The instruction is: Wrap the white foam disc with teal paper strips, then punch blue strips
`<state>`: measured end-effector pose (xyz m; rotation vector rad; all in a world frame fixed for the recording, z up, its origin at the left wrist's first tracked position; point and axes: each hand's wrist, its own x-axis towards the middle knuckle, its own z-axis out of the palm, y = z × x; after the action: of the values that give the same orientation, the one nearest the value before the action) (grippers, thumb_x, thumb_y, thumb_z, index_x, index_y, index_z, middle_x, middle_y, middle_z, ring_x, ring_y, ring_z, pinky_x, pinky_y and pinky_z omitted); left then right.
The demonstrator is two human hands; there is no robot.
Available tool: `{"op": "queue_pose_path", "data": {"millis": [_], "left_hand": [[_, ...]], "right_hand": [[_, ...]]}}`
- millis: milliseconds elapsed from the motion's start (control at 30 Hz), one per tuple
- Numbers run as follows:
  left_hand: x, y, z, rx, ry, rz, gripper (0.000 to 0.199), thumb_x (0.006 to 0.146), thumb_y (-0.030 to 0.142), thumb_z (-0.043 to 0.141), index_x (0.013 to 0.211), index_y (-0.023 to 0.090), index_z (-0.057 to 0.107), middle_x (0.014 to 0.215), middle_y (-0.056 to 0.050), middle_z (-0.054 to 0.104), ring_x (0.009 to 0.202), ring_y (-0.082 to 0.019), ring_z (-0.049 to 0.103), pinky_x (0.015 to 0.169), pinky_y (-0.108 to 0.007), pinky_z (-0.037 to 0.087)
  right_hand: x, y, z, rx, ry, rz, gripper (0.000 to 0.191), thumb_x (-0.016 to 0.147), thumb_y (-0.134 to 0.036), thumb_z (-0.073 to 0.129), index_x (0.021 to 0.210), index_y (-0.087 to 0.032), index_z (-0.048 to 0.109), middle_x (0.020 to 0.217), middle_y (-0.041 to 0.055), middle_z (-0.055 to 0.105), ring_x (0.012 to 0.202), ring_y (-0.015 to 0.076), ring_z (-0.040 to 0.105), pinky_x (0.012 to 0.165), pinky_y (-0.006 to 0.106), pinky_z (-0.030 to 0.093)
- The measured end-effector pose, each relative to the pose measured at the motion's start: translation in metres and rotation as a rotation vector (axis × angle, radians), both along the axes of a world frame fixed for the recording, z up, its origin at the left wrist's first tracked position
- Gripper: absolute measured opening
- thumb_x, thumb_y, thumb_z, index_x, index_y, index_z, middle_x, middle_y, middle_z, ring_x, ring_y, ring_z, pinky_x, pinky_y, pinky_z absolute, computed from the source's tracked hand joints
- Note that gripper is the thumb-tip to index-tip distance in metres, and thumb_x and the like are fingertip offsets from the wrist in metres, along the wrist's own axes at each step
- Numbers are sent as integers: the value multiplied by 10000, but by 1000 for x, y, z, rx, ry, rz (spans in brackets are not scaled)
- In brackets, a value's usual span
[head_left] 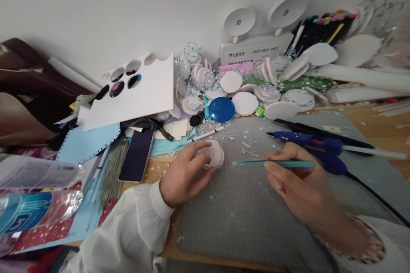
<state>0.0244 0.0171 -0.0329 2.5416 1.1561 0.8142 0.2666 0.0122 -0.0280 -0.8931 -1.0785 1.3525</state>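
My left hand [188, 172] rests at the near left side of a small stack of white discs [216, 153], its fingers curled over and around them on the grey cutting mat [230, 226]. In my right hand [296, 179] are teal tweezers [288, 164], pinched between thumb and fingers. Their tips point left, toward the discs, and a tiny light blue piece [234, 163] shows at the tips. Whether the tips grip it or only touch it is too small to tell. White and blue scraps lie beyond the tweezers.
A blue glue gun [304, 140] with its cord lies right. Behind are a blue round lid [221, 109] and several white discs [245, 103]. A phone [137, 155], a punched white board [141, 98] and a plastic bottle [35, 211] are left.
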Motion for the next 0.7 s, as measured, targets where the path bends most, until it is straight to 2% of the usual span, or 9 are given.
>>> {"op": "queue_pose_path", "data": {"millis": [100, 167, 267, 400, 600, 700], "left_hand": [[-2, -2, 6, -13, -29, -25, 168, 848, 163, 610, 982, 188, 511, 1295, -169, 499, 1269, -300, 468, 1033, -499, 435], [-3, -2, 8, -46, -35, -71, 160, 843, 167, 610, 967, 191, 513, 1238, -156, 517, 1303, -311, 438, 1062, -510, 408], [-4, -3, 7, -103, -33, -137, 123, 846, 172, 598, 933, 188, 512, 1160, -144, 536, 1277, -304, 479, 1036, -467, 445], [-5, -4, 4, -137, -7, -174, 93, 852, 154, 573, 918, 185, 515, 1157, -135, 534, 1264, -293, 489, 1022, -435, 460], [-6, -1, 3, -165, -7, -162, 56, 885, 167, 545, 939, 174, 539, 1172, -146, 523, 1206, -274, 506, 1006, -433, 468], [-6, 3, 4, -170, -2, -138, 147, 889, 245, 585, 1010, 171, 543, 1219, -170, 514, 1228, -296, 489, 980, -446, 483]], "right_hand": [[0, 0, 0, -2, 2, -8, 112, 795, -237, 710, 737, -272, 622, 490, -51, 538, 347, 76, 427, 292, 195, 311], [0, 0, 0, 3, 2, -5, 112, 796, -234, 709, 734, -272, 622, 493, -50, 541, 349, 73, 426, 295, 194, 312], [-1, 1, 1, 10, -4, 4, 114, 798, -242, 710, 728, -271, 624, 469, -53, 521, 349, 76, 426, 302, 195, 316], [-1, 1, 1, 13, -8, 7, 116, 792, -251, 714, 725, -273, 621, 451, -63, 503, 338, 79, 423, 297, 196, 314], [-3, 1, 0, -2, 1, -10, 129, 774, -228, 723, 717, -252, 609, 462, -69, 506, 334, 74, 435, 291, 185, 336], [-3, 1, 0, 18, -1, -1, 125, 781, -219, 712, 717, -252, 609, 461, -70, 512, 327, 72, 437, 287, 180, 342]]}}
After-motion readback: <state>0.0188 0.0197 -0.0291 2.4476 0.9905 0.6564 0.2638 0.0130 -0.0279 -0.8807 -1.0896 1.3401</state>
